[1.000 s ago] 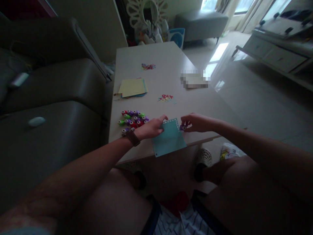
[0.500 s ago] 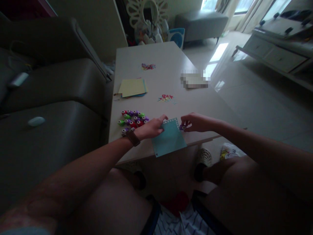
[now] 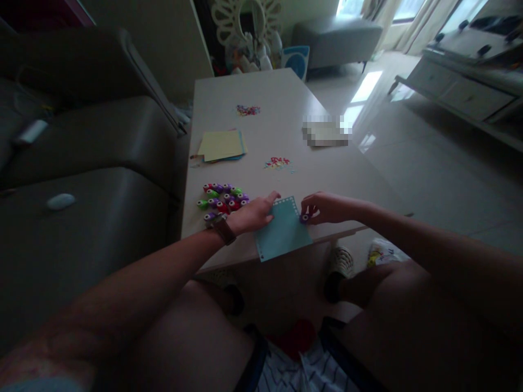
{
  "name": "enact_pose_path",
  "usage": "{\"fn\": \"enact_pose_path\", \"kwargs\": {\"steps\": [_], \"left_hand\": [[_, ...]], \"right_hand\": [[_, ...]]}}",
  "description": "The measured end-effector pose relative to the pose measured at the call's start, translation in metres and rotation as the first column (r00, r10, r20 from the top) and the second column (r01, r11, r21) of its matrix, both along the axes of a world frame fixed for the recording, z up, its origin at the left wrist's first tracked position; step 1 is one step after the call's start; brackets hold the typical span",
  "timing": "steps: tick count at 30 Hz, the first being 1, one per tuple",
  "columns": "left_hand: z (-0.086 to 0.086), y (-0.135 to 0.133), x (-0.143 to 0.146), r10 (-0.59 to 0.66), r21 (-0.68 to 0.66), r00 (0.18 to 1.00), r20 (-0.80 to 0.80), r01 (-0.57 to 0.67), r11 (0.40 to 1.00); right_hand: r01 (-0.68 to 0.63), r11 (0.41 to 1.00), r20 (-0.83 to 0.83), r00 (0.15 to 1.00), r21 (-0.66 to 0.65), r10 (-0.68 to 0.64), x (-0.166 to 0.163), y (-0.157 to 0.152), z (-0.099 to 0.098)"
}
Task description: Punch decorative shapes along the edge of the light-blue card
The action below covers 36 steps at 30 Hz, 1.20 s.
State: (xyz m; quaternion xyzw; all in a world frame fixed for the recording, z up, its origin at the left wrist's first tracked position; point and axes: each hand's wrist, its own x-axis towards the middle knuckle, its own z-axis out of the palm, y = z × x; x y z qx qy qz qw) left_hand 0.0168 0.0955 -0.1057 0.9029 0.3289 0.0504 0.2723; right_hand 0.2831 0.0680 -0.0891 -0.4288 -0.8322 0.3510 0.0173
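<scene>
A light blue paper sheet [image 3: 283, 233] lies at the near edge of the white table [image 3: 269, 98], partly hanging over it, with small holes punched along its top and right edges. My left hand [image 3: 254, 213] rests flat on the sheet's left side, fingers stretched out. My right hand [image 3: 324, 207] pinches a small purple paper punch [image 3: 304, 218] against the sheet's right edge. A cluster of several small coloured punches [image 3: 223, 198] sits just left of my left hand.
A stack of yellow and blue paper [image 3: 222, 145] lies further back on the table, with two little heaps of coloured punched bits [image 3: 277, 163] [image 3: 248, 110] and a blurred object [image 3: 327, 130]. A dark sofa [image 3: 81, 179] runs along the left. My knees are below the table edge.
My right hand with the purple punch has slid a little down the sheet's right edge. My left hand stays in place.
</scene>
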Motion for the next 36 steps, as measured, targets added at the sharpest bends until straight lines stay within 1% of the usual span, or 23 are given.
{"fn": "enact_pose_path", "kwargs": {"steps": [3, 4, 5, 7, 9, 12, 16, 23, 29, 36], "left_hand": [[0.005, -0.002, 0.003, -0.003, 0.16, 1.0, -0.008, 0.004, 0.987], [0.008, -0.004, 0.004, -0.025, 0.189, 1.0, -0.01, 0.026, 0.982], [0.011, -0.005, 0.005, -0.066, 0.188, 0.998, -0.013, 0.068, 0.98], [0.016, -0.009, 0.006, -0.192, 0.119, 0.981, -0.01, 0.192, 0.974], [0.018, -0.013, 0.007, -0.296, 0.052, 0.955, -0.008, 0.296, 0.954], [0.015, -0.017, 0.007, -0.351, 0.043, 0.936, -0.024, 0.352, 0.935], [0.012, -0.017, 0.007, -0.361, 0.067, 0.932, -0.034, 0.363, 0.929], [0.014, -0.017, 0.007, -0.353, 0.083, 0.934, -0.061, 0.357, 0.93], [0.015, -0.017, 0.007, -0.357, 0.092, 0.931, -0.074, 0.363, 0.927], [0.017, -0.019, 0.008, -0.354, 0.092, 0.931, -0.089, 0.361, 0.928]], "right_hand": [[-0.005, 1.0, -0.007, 1.0, -0.004, 0.005, -0.002, -0.001, 0.001], [0.003, 1.0, -0.009, 1.0, -0.017, -0.003, -0.002, -0.001, 0.002], [0.021, 0.999, -0.01, 1.0, -0.035, -0.021, -0.002, -0.001, 0.002], [0.066, 0.994, -0.01, 0.998, -0.082, -0.067, -0.001, -0.001, 0.002], [0.105, 0.987, -0.006, 0.994, -0.122, -0.106, 0.0, -0.001, 0.001], [0.117, 0.98, 0.002, 0.993, -0.162, -0.118, 0.003, 0.001, -0.002], [0.113, 0.969, -0.002, 0.993, -0.22, -0.116, 0.005, 0.003, -0.002], [0.13, 0.948, -0.004, 0.991, -0.292, -0.137, 0.011, 0.005, -0.001], [0.147, 0.946, -0.041, 0.985, -0.29, -0.166, 0.011, 0.006, -0.007], [0.145, 0.958, -0.058, 0.985, -0.245, -0.164, 0.0, 0.004, -0.003]]}}
